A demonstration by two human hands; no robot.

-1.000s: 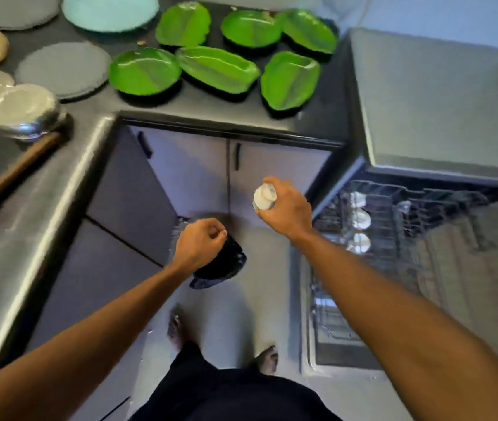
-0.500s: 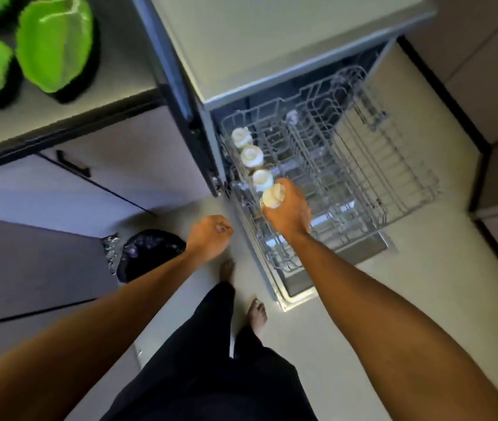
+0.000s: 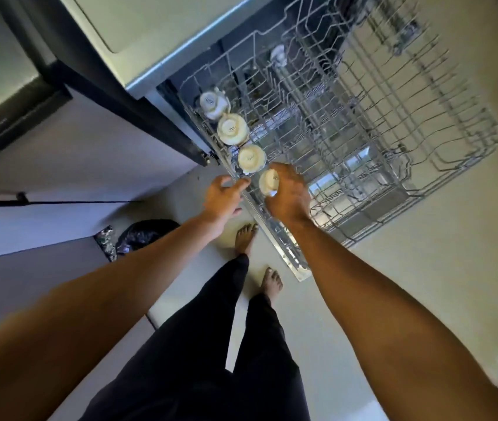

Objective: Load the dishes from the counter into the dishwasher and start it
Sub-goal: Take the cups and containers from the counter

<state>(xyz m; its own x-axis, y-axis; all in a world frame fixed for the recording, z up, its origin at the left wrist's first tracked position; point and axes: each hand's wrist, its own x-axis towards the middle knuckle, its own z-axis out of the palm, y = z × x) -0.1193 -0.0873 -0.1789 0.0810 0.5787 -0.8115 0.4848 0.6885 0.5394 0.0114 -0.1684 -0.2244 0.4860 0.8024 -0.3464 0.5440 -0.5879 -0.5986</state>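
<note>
Frame centre: right hand [image 3: 288,196] grips a white cup [image 3: 269,181] over the rack [image 3: 424,165]; left hand [image 3: 223,199], fingers loosely spread, hovers just left

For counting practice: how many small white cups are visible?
4, upturned along the grey wire rack's left edge: back cup, second cup, third cup, and the nearest cup, gripped by the right hand. A blurred white shape behind may be another.

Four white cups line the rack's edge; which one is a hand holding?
The cup nearest the person, gripped by the right hand; the other three sit free behind it.
</note>
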